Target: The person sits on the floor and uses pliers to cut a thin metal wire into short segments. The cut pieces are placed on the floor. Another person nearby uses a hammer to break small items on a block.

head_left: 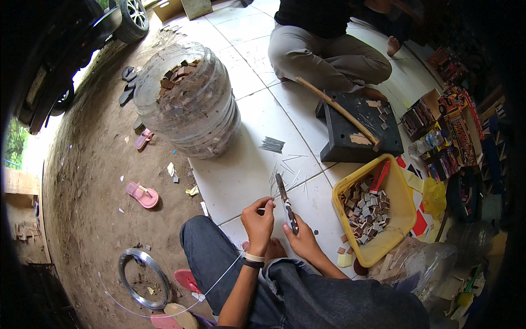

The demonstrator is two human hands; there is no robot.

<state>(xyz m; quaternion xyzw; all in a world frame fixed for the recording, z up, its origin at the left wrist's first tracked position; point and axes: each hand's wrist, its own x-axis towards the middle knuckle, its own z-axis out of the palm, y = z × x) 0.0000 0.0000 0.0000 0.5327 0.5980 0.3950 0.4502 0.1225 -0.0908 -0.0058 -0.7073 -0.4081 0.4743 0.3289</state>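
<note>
My left hand (257,220) is closed in a pinch, fingertips near the jaws of a pair of pliers. A thin metal wire (219,278) curves up from the lower left to my left wrist and passes out of sight behind that hand, which seems to grip it. My right hand (303,240) is wrapped round the handles of the dark, worn pliers (287,207), whose jaws point away from me. Cut wire pieces (298,178) lie scattered on the tiles just beyond. Farther off is a neat bundle of straight wire pieces (272,145).
A yellow tub (408,205) of small square pieces stands at right. Beyond it, a hammer (342,112) rests on a black stool (350,151). A large clear plastic container (186,104) of chips stands ahead left. A wire coil (127,274) and sandals (143,196) lie on the dirt. Another person (329,55) sits opposite.
</note>
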